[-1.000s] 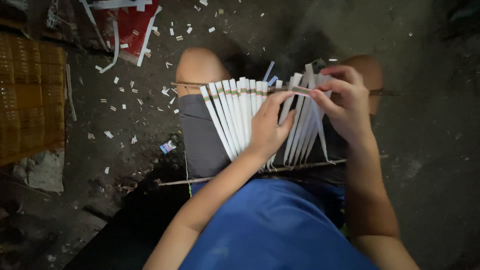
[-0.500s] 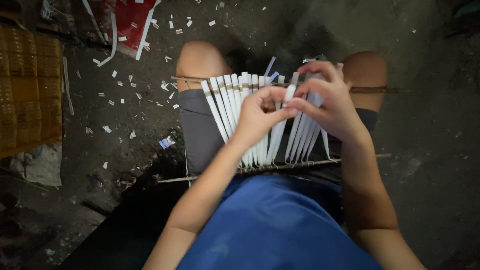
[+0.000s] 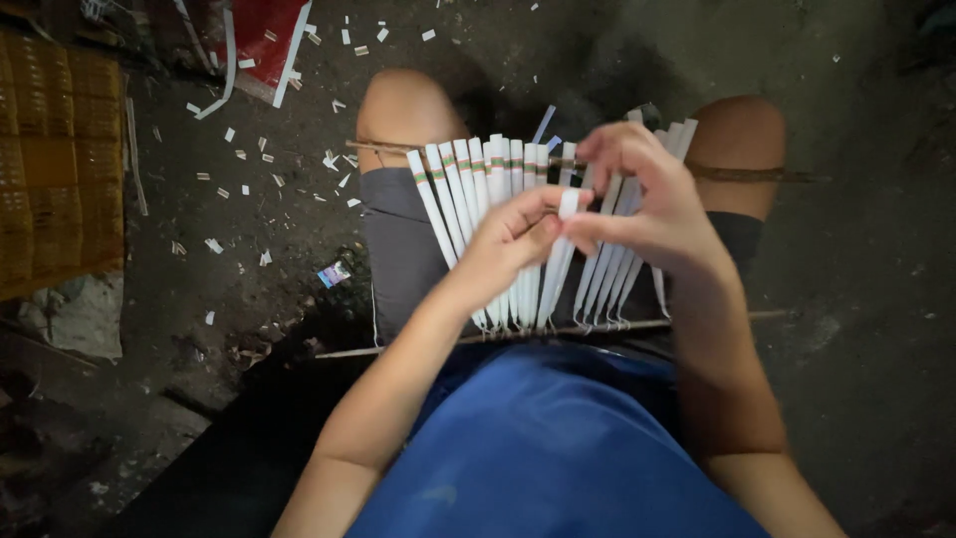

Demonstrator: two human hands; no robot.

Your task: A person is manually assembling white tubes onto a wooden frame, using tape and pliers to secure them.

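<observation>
Head view: left hand (image 3: 513, 244) grip and right hand (image 3: 647, 204) grip both pinched on one white strip (image 3: 566, 214) at frame centre, row of white strips (image 3: 468, 184) fanned across lap between two thin sticks (image 3: 398, 351), paper scraps (image 3: 239, 159) on floor upper left

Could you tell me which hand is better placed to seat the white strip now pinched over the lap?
Probably the right hand: its fingertips grip the strip's top end, while the left hand only steadies it from below.
</observation>
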